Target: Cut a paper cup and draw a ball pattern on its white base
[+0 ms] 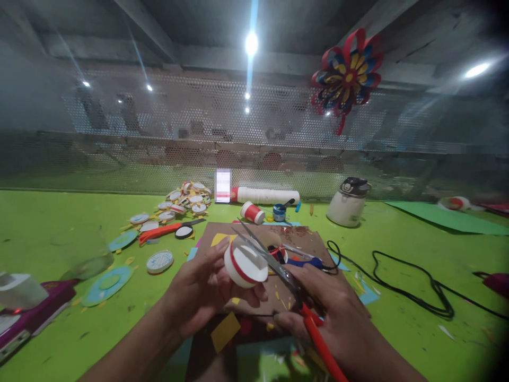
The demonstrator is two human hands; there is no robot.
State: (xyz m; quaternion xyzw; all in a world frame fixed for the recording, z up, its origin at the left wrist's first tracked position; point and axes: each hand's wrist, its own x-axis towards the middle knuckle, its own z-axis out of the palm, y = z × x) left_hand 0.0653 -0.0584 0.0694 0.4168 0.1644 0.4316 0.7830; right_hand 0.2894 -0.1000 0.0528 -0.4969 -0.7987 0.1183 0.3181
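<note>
Head view: your two hands work at lower centre of the frame, over a brown cardboard sheet [262,232] on a bright green table [397,246].
Left hand: your left hand [202,284] has its fingers part-curled, gripping the white cup piece [249,268] at its left side and underside.
Cup piece: positioned at centre of the frame, tilted, raised above the cardboard; a red band runs around it.
Right hand: your right hand [328,294] has its fingers closed around the orange-handled scissors [292,284].
Scissors: blades slightly parted, pointing to upper left across the cup piece; whether they touch it cannot be told.
Upper middle of table: a lit phone [223,185], a stack of white cups [270,196], a red-and-white cup [252,213] lying on its side, and a blue jar [279,213].
Left of frame: a pile of white discs [196,200], an orange utility knife [163,231], a light-blue ring [89,297].
Right of frame: a white kettle [345,208] with a dark lid, a black cord [415,284], a green sheet [449,217].
Upper right: a multicoloured paper flower [350,78].
</note>
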